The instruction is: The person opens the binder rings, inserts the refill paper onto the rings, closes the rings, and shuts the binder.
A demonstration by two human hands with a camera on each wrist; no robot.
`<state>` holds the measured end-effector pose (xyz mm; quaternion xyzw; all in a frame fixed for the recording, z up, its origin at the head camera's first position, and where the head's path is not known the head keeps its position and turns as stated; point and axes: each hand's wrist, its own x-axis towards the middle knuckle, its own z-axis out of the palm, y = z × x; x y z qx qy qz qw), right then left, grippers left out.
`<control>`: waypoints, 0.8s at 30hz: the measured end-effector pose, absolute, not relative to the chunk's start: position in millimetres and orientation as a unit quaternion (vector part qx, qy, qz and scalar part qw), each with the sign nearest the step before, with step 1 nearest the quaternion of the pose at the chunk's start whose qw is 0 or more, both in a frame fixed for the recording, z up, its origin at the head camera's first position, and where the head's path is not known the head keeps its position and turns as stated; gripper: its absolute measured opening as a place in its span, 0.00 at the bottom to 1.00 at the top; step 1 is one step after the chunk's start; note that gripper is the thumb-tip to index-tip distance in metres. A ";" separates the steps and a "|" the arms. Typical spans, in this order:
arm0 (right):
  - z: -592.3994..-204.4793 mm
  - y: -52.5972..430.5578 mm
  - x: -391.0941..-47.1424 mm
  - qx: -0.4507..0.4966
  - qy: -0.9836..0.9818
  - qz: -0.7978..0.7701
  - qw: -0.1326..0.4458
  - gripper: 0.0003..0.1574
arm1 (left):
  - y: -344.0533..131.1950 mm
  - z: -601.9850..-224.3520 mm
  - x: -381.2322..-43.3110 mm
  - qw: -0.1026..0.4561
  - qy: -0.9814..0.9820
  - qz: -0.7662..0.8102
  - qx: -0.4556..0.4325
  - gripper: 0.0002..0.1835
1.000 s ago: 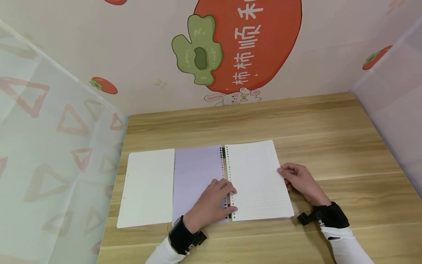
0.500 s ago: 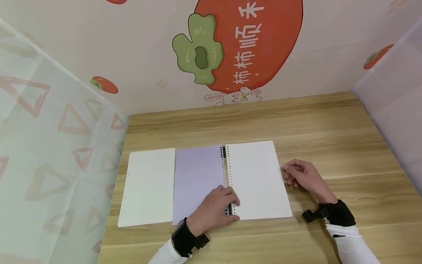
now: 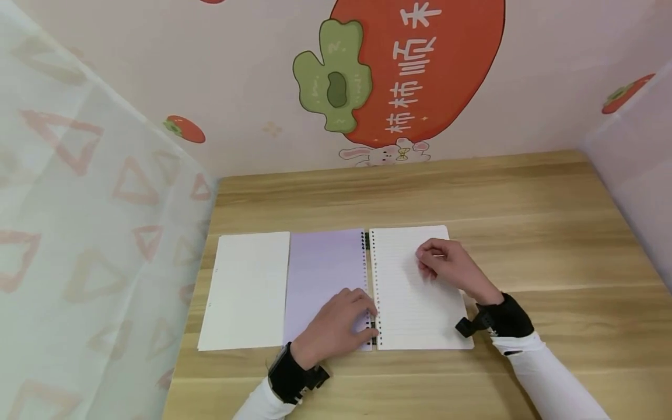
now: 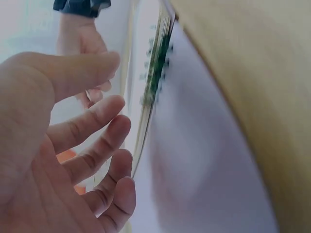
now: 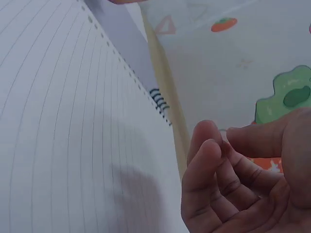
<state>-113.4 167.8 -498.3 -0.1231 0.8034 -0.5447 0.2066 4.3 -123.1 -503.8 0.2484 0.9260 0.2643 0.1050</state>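
An opened ring-bound notebook lies on the wooden table, its white lined page [image 3: 409,321] on the right and a purple sheet [image 3: 322,268] on the left. Dark binding rings [image 5: 159,99] join the two along their punched edges. My left hand [image 3: 336,324] is over the lower part of the purple sheet, near the binding; its fingers are spread and loosely bent, with nothing between them. Above the lined page hovers my right hand [image 3: 448,263], casting a shadow on it. Its fingers are loosely curled, the thumb close to the index finger, and I see nothing held.
Left of the purple sheet lies a white sheet [image 3: 247,291], its right edge meeting the purple one. The wooden table [image 3: 551,233] extends to the right and behind. A printed back wall [image 3: 252,76] and side walls enclose it.
My right hand has left the page's right edge and moved left over the page. The lined page now lies flat. My left hand stays near the binding. The head view has shifted slightly.
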 end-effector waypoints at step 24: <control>-492.5 -20.9 -74.3 -0.407 0.783 -0.406 0.238 0.22 | -290.4 -498.1 6.2 -0.060 0.941 0.300 -0.142 0.23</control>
